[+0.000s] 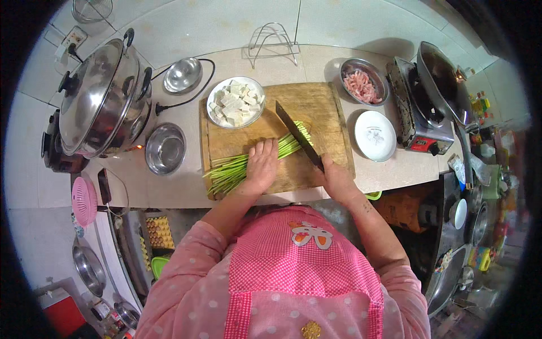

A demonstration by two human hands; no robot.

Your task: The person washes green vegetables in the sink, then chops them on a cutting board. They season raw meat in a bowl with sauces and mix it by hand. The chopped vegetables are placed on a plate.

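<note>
A bundle of thin green stems [226,170], perhaps garlic scapes, lies slantwise over a wooden cutting board [324,99]. My left hand [261,167] holds the bundle down from above, fingers laid across it. In my right hand [338,180] is the handle of a dark-bladed kitchen knife [298,134]. Its blade crosses the stems near their far right end, beside short cut pieces [303,127] that it partly hides. On the board's far left corner stands a white plate [209,111] of white cubes [235,101] that look like tofu.
Right of the board are a metal bowl [383,99] of raw meat strips [361,86], a white plate [375,135] and a gas stove [427,137] bearing a wok [446,84]. Leftward stand metal bowls [166,148] and a large lidded steamer pot [106,101]. A wire rack [273,42] is behind.
</note>
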